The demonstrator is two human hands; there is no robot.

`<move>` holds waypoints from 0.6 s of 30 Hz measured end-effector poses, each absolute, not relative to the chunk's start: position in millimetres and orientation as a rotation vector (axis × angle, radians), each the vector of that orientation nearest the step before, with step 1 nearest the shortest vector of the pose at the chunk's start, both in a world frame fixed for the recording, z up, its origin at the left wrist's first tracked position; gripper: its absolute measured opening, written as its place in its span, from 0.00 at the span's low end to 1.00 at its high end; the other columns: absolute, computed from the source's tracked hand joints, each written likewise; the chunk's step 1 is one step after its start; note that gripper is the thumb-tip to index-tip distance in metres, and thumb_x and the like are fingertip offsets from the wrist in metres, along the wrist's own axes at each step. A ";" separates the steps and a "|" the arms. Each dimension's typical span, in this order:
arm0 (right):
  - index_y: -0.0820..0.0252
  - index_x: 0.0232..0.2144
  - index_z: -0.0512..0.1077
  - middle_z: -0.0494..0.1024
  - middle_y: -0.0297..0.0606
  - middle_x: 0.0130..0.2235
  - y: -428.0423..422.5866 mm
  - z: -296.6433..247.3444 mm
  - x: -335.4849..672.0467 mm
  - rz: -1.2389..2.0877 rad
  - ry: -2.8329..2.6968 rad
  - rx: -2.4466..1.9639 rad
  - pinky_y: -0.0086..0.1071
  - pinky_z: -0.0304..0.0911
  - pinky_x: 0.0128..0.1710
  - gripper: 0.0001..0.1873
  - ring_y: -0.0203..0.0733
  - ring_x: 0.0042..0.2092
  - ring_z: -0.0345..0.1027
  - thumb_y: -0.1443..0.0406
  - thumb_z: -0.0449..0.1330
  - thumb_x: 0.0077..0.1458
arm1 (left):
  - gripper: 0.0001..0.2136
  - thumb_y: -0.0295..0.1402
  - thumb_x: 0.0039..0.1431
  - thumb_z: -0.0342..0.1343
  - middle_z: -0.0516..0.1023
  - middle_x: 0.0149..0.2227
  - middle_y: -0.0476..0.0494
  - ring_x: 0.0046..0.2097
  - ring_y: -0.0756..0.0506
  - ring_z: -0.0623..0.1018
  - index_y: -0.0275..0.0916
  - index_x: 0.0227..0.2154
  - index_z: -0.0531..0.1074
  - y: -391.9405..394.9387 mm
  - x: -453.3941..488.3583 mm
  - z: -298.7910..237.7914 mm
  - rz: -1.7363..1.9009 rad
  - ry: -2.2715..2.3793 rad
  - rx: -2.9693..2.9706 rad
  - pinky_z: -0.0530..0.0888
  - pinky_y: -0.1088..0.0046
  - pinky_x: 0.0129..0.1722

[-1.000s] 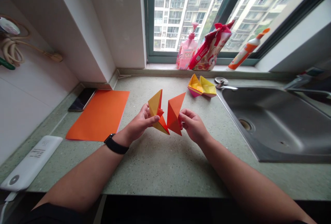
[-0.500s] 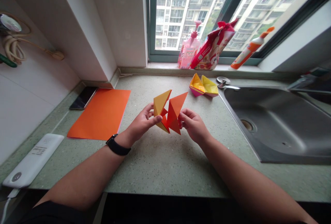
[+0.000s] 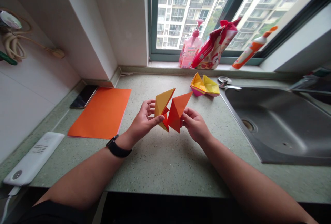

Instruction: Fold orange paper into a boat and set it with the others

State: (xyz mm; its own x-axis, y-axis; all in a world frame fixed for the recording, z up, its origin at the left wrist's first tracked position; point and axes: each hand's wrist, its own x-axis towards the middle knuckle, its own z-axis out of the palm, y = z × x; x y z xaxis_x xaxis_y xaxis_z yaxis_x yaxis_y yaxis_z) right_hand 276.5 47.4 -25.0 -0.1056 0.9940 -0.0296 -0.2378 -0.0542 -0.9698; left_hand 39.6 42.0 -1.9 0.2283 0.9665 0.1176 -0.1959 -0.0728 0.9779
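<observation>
Above the speckled green countertop [image 3: 160, 162] I hold a folded paper piece [image 3: 170, 112], orange and yellow, with two pointed flaps standing up. My left hand [image 3: 143, 122], a black watch on its wrist, pinches the yellow flap on the left side. My right hand [image 3: 193, 124] pinches the orange flap on the right side. Both hands are closed on the paper, which is lifted a little off the counter.
An orange paper sheet [image 3: 102, 113] lies to the left, with a dark phone [image 3: 84, 97] beside it and a white power bank [image 3: 32, 159] at the front left. Another folded yellow-and-pink paper piece [image 3: 204, 86] sits near the steel sink [image 3: 279, 124]. Bottles and a red pouch [image 3: 216, 46] stand on the windowsill.
The two flaps have come closer together as my hands pressed the paper inward. The view has shifted slightly.
</observation>
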 end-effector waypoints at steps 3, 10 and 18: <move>0.54 0.30 0.74 0.78 0.31 0.27 47.1 -24.5 276.5 1.414 -1.088 -1.008 0.34 0.68 0.28 0.26 0.37 0.27 0.68 0.43 0.78 0.50 | 0.33 0.49 0.54 0.78 0.76 0.54 0.39 0.55 0.38 0.80 0.45 0.52 0.64 40.0 40.7 -0.8 1.205 0.847 1.216 0.77 0.60 0.53; 0.54 0.31 0.74 0.79 0.32 0.30 46.6 -25.3 276.6 1.406 -1.091 -1.010 0.34 0.70 0.29 0.27 0.37 0.28 0.69 0.42 0.78 0.50 | 0.33 0.51 0.53 0.78 0.77 0.51 0.41 0.54 0.38 0.81 0.45 0.50 0.63 38.0 42.9 -0.3 1.187 0.878 1.230 0.79 0.64 0.48; 0.52 0.35 0.77 0.80 0.33 0.32 47.0 -27.1 277.6 1.411 -1.108 -0.998 0.36 0.71 0.30 0.24 0.38 0.28 0.69 0.43 0.78 0.51 | 0.33 0.51 0.54 0.78 0.76 0.52 0.41 0.53 0.38 0.81 0.44 0.51 0.64 37.9 42.8 -0.7 1.197 0.879 1.218 0.79 0.64 0.48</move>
State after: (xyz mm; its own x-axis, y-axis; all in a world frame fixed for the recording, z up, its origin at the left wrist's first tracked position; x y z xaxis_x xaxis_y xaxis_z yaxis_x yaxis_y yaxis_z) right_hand 277.6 47.0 -27.1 -0.1173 0.9930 -0.0108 -0.2251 -0.0372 -0.9736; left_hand 42.8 37.9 -0.7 0.1969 0.9753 0.1006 -0.1956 -0.0615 0.9787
